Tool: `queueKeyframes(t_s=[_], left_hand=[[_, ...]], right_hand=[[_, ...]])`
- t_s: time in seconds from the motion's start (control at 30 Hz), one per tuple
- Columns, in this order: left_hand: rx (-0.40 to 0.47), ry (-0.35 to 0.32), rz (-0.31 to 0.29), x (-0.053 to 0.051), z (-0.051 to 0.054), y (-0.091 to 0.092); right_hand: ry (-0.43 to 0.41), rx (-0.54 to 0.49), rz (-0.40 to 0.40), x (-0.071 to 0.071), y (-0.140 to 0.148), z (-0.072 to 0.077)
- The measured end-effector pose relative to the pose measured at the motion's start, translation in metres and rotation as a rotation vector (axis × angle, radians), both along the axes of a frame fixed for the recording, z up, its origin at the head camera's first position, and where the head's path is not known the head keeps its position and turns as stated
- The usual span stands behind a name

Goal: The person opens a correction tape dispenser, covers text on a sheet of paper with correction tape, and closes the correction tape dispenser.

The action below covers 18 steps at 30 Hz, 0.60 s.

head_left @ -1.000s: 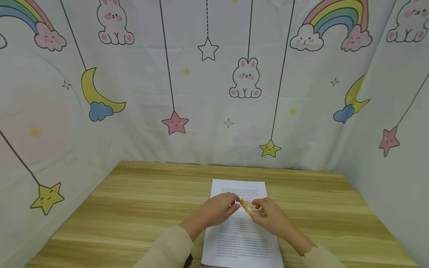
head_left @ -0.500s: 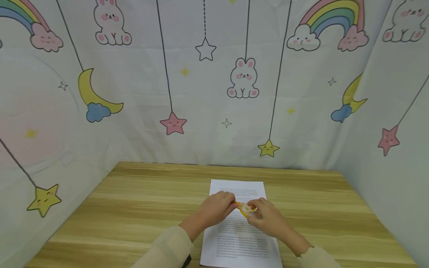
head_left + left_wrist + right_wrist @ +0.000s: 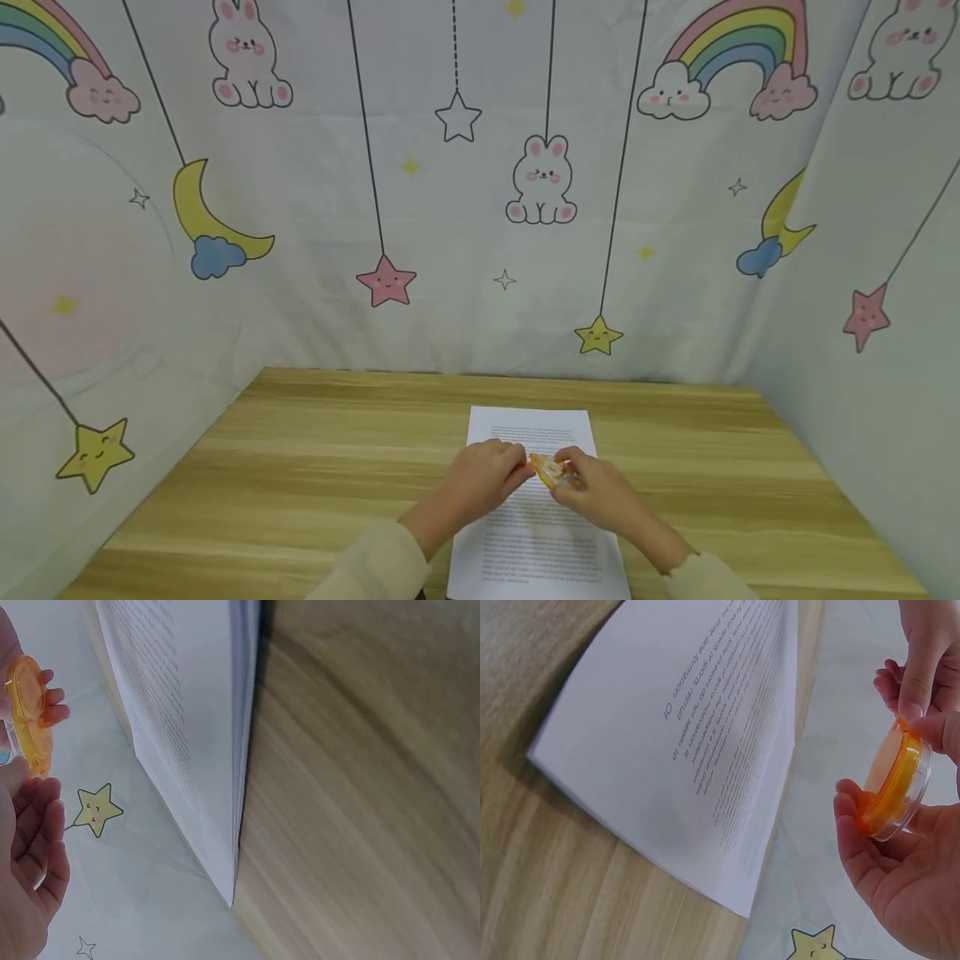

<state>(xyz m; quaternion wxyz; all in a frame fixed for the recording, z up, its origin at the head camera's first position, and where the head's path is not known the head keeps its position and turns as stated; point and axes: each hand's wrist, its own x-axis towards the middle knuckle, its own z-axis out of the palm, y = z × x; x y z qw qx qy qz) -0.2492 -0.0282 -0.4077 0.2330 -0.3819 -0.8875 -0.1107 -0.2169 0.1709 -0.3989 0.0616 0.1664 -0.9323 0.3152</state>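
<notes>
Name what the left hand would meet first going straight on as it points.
Likely the orange plastic case, whose tip the left hand seems to pinch; the right hand holds its other end.

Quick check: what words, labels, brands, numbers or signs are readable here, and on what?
"three-line formation Of": printed sheet, right wrist view.
"aspects of sports, recruit": same sheet.
"do not seem to": same sheet.
The rest of its print: too small or blurred to read reliably.
Orange case: no lettering I can make out.
Wall backdrop: drawings, no words visible.

The case point(image 3: 900, 784) is orange, the tabletop point(image 3: 322, 450) streaked yellow-brown.
</notes>
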Motion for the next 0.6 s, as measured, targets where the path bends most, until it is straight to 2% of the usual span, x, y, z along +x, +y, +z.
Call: queueKeyframes(t_s=[0.23, 0.43, 0.6], left_hand=[[-0.014, -0.064, 0.004, 0.0075, -0.0004, 0.0038], [-0.010, -0.034, 0.022, 0.0099, -0.0037, 0.0055], [0.002, 0.001, 0.034, 0.0110, -0.0046, 0.0058]], right_hand=[[-0.098, -0.109, 0.076, 0.0005, -0.0003, 0.0007], [-0.146, -0.184, 0.085, -0.0025, 0.0014, -0.0026], [-0.286, -0.306, 0.159, -0.0030, 0.0070, -0.0016]])
